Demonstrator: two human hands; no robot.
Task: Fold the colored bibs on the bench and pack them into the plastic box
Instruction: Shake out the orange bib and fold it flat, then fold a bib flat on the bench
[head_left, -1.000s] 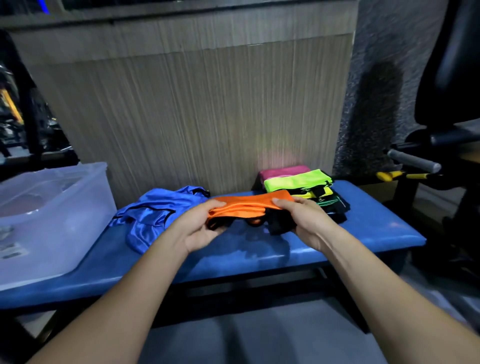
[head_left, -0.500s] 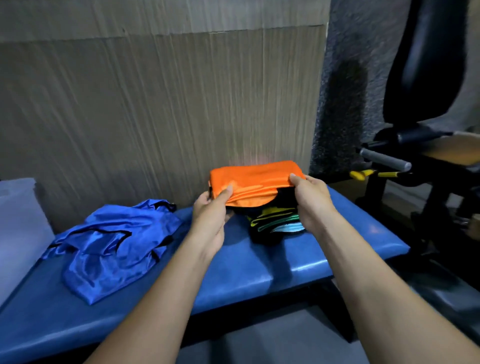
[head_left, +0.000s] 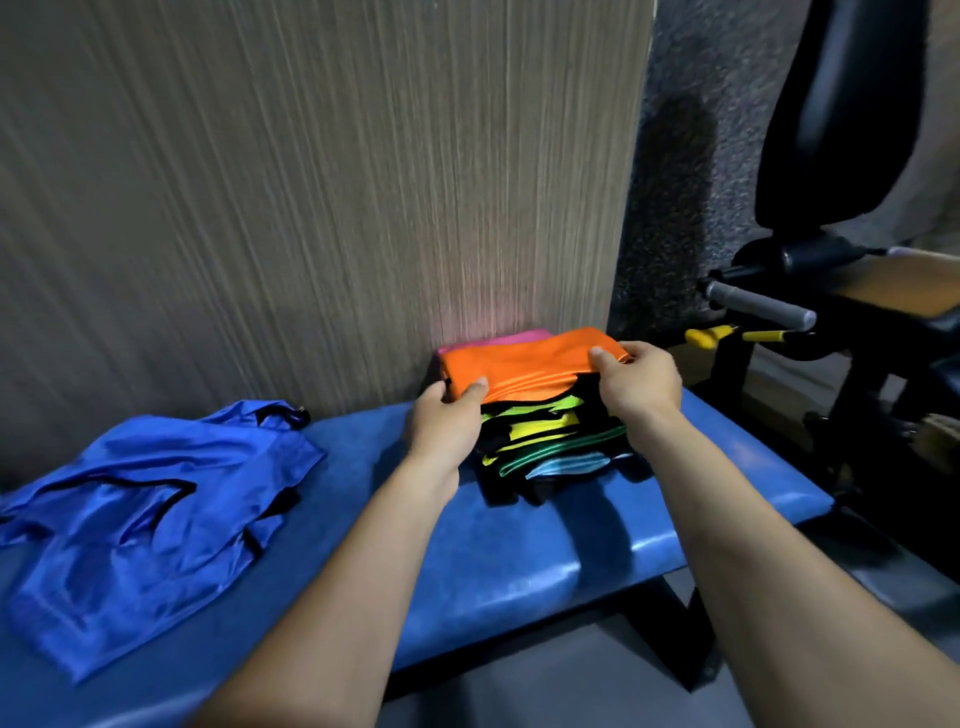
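Both the left hand (head_left: 447, 415) and the right hand (head_left: 636, 379) pinch the folded orange bib (head_left: 524, 366) atop the folded stack (head_left: 545, 441) on the counter (head_left: 519, 551), while the blue bib (head_left: 150, 514) lies unfolded and packing, seemingly, has not begun.

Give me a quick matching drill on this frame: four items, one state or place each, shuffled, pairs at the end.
Things:
1. orange bib
2. blue bib
3. pink bib
4. bench

States or places:
A. lies crumpled and unfolded at the bench's left side
B. folded, gripped at its two ends by the left hand and right hand, on top of the stack
C. blue padded surface under the bibs
D. only an edge shows, behind the top of the stack by the wall

Pairs: 1-B, 2-A, 3-D, 4-C
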